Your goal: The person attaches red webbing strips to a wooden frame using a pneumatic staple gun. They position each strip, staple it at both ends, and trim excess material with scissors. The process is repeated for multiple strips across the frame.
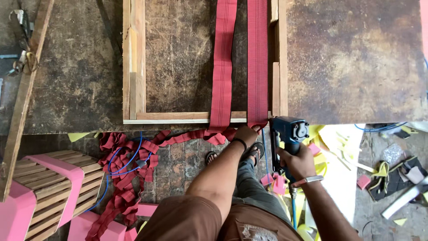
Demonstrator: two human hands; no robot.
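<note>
Open table top [356, 58] right of the wooden frame [133, 67], bare board inside it, two red straps [223, 67] across, red webbing pile [125, 178] crowding the floor below

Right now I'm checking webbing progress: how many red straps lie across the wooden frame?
2. The left strap runs slightly slanted over the wooden frame; the right strap lies beside the frame's right rail, its end pinched by the left hand. None looks hidden.
</note>
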